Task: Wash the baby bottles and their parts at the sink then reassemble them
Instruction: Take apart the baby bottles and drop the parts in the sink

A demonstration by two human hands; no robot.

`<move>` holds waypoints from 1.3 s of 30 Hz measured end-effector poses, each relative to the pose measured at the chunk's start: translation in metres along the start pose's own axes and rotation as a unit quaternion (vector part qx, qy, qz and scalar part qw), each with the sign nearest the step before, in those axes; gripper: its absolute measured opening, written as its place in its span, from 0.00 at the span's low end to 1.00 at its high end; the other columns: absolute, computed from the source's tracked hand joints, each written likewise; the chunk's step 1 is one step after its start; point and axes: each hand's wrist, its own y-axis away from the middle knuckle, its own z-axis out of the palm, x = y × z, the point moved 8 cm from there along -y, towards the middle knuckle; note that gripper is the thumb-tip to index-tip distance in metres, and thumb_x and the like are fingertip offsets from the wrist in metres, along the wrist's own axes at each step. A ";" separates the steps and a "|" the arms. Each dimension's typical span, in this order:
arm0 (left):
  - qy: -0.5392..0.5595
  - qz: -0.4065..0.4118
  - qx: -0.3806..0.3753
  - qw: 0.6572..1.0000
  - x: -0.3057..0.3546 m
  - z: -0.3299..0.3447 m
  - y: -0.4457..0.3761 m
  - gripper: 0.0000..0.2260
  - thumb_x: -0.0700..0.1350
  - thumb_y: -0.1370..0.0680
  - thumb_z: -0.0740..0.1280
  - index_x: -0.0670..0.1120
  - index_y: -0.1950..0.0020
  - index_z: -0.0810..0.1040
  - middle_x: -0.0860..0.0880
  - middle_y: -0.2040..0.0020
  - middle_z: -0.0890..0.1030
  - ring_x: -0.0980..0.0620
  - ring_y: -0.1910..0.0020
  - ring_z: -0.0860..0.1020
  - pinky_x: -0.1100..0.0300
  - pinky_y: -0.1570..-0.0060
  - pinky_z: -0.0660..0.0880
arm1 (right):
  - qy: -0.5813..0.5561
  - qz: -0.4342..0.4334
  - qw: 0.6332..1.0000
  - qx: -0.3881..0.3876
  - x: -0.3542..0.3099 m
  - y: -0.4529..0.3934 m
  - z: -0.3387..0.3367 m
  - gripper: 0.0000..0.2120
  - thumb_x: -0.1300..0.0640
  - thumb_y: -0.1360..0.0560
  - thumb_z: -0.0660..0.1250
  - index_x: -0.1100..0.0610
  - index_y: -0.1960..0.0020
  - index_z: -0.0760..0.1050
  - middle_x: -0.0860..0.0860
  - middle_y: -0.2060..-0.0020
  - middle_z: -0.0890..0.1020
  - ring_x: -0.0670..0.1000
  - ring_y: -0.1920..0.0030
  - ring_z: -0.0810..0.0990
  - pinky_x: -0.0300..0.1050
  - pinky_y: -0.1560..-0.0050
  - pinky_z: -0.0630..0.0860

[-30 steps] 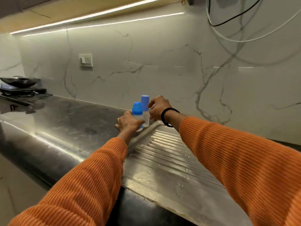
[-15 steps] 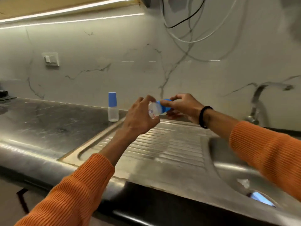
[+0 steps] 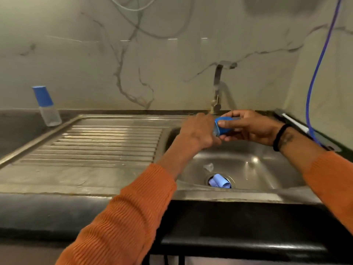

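Holding a small baby bottle (image 3: 219,129) sideways over the sink basin (image 3: 248,165), both hands are busy on it: the left hand (image 3: 198,132) is wrapped around the body end, which is mostly hidden, and the right hand (image 3: 254,127) has thumb and fingers curled around the smooth blue cap (image 3: 224,125) pointing toward 3 o'clock. Only a sliver of clear plastic shows between the hands. A second bottle (image 3: 46,107) stands upright way out at 9 o'clock on the dark table (image 3: 17,131), just beside the drainboard's edge: clear, slightly frosted body, tall tapered blue cap. Down at 6 o'clock from the hands, pale blue plastic pieces (image 3: 219,181) sit in the round drain, with a small clear, nipple-like part (image 3: 209,166) just above them, a bit blurry. The sink is brushed steel, dull and scuffed, with a ribbed drainboard (image 3: 107,142). A steel tap (image 3: 217,87) rises at 12 o'clock against a veined marble-look wall. Ribbed orange sleeves, black band on the right wrist.
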 end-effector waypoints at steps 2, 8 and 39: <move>-0.010 -0.003 -0.004 1.000 0.005 0.008 -0.002 0.24 0.59 0.29 0.75 0.45 0.41 0.79 0.43 0.45 0.83 0.42 0.47 0.82 0.53 0.55 0.74 | -0.008 0.003 1.000 -0.001 0.009 -0.002 -0.008 0.24 0.59 0.29 0.77 0.63 0.36 0.78 0.67 0.44 0.84 0.59 0.55 0.86 0.48 0.51 0.85; -0.027 0.034 -0.006 0.999 -0.009 0.018 -0.007 0.25 0.61 0.27 0.73 0.46 0.38 0.75 0.45 0.41 0.80 0.40 0.42 0.79 0.50 0.50 0.73 | -0.035 -0.020 0.999 0.028 0.017 -0.010 -0.005 0.24 0.55 0.30 0.77 0.64 0.37 0.79 0.66 0.49 0.86 0.61 0.55 0.86 0.47 0.53 0.86; 0.070 -0.003 -0.082 0.994 -0.038 0.040 -0.015 0.19 0.58 0.30 0.74 0.50 0.44 0.78 0.50 0.55 0.82 0.48 0.58 0.80 0.53 0.56 0.79 | 0.092 -0.177 0.979 0.035 0.015 -0.014 -0.005 0.25 0.66 0.33 0.82 0.59 0.38 0.80 0.51 0.40 0.85 0.52 0.39 0.84 0.46 0.40 0.82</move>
